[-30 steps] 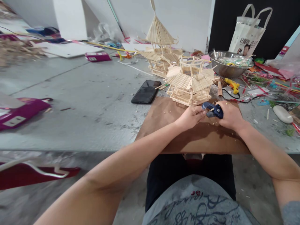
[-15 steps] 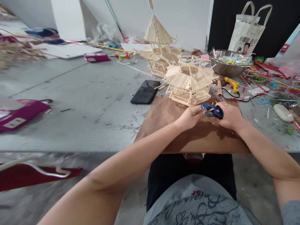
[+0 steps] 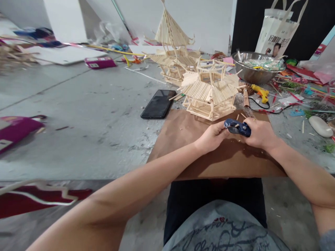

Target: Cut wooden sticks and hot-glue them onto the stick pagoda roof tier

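My right hand (image 3: 260,132) is wrapped round a blue hand cutter (image 3: 243,129), its jaws pointing left. A short piece of thin wooden stick (image 3: 237,125) shows across the jaws. At the jaw end, my left hand (image 3: 211,137) has its fingers pinched together, apparently on the stick; the fingertips are partly hidden. Just beyond both hands stands a many-sided pavilion model (image 3: 210,90) built of thin sticks, with a slatted roof. All this is over a brown board (image 3: 180,139) dotted with small wood bits.
Behind rises a taller stick pavilion (image 3: 174,35). A black phone (image 3: 158,104) lies left of the board. To the right are a yellow glue gun (image 3: 260,93), a steel bowl (image 3: 252,75), a white mouse-shaped object (image 3: 320,126) and scattered scraps. Purple boxes (image 3: 101,62) lie on the left.
The view has shifted slightly, so the table's front edge sits lower. Both hands stay together at the cutter, with little visible movement between them.
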`<state>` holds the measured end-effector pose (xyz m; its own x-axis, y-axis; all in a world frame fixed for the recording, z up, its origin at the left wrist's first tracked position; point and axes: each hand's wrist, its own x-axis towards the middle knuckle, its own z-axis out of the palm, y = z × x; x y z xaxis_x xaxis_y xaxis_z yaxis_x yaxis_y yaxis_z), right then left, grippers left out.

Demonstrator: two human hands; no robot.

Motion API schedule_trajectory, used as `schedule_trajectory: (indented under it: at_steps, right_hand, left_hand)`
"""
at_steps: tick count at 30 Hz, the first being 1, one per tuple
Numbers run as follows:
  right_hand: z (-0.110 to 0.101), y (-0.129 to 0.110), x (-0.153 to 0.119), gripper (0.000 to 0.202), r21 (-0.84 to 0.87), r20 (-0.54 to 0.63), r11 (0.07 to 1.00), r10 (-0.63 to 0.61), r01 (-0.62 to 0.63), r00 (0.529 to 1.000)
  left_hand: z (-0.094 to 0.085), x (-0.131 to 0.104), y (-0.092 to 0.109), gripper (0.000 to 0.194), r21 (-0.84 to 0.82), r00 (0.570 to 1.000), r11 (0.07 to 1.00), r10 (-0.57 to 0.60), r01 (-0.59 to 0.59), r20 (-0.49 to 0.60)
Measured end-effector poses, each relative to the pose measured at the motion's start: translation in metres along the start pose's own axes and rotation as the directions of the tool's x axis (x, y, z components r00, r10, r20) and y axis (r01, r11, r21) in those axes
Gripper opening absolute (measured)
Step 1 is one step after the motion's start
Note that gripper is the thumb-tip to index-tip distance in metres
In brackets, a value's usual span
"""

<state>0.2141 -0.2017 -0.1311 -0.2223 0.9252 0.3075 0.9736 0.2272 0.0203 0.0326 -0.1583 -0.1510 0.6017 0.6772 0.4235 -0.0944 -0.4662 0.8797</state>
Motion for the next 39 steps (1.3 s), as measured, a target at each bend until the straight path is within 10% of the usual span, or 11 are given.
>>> schedule_trajectory:
  at_steps: [11, 20, 39]
  right_hand:
    - [0.002, 0.008, 0.006, 0.030, 0.067, -0.085, 0.985, -0.155, 0.161, 0.984]
    - [0.004, 0.013, 0.007, 0.033, 0.149, -0.164, 0.942, -0.276, 0.300, 0.947]
    - [0.001, 0.015, 0.008, 0.044, 0.157, -0.209, 0.913, -0.343, 0.378, 0.916]
  left_hand:
    - [-0.002, 0.000, -0.010, 0.035, -0.080, 0.978, 0.976, -0.197, 0.202, 0.063]
    - [-0.010, 0.009, 0.002, 0.049, -0.297, 0.868, 0.822, -0.411, 0.485, 0.279]
    - [-0.009, 0.008, -0.002, 0.045, -0.537, 0.669, 0.402, -0.480, 0.742, 0.567]
